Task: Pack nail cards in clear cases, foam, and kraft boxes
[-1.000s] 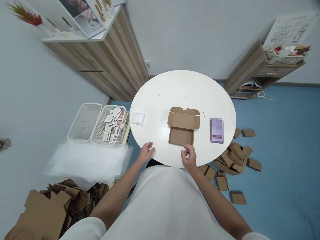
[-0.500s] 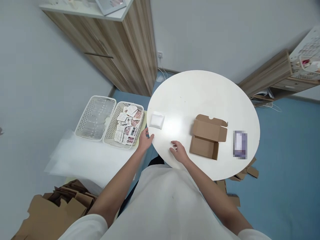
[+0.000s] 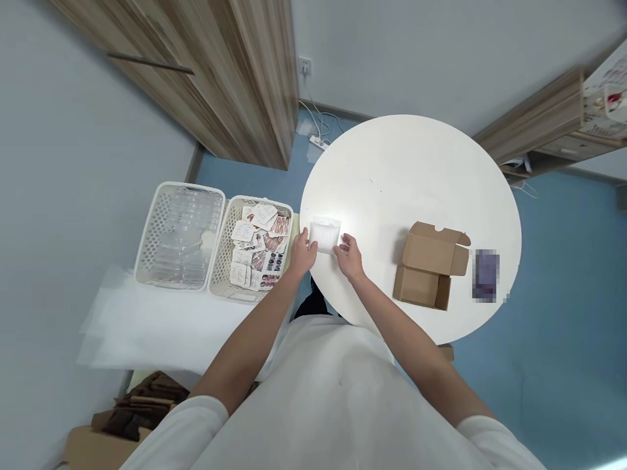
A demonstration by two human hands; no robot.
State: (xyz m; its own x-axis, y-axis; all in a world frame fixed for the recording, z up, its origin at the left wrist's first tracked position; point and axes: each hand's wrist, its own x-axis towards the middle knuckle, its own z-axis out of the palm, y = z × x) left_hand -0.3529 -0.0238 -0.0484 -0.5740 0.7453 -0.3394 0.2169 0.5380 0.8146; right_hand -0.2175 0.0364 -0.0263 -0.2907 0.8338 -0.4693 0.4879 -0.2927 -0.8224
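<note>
A flat white packet (image 3: 325, 234), apparently foam-wrapped, lies near the left edge of the round white table (image 3: 416, 176). My left hand (image 3: 304, 253) holds its lower left corner, thumb over the edge and fingers curled alongside. At the lower right corner, my right hand (image 3: 349, 256) pinches the packet, its thumb against the edge. What is inside the wrapping cannot be made out. Farther right on the table stands an open brown cardboard box (image 3: 424, 287) with its lid folded back.
Left of the table, one white basket (image 3: 249, 295) holds printed cards and another basket (image 3: 142, 251) holds clear plastic cases. White foam sheets (image 3: 147, 326) lie in front of them. A pixelated purple item (image 3: 486, 275) is at the table's right. Folded cardboard (image 3: 98, 447) sits lower left.
Both hands have moved forward to the white packet and taken hold of its near corners. My view has shifted, so the table appears higher and farther right.
</note>
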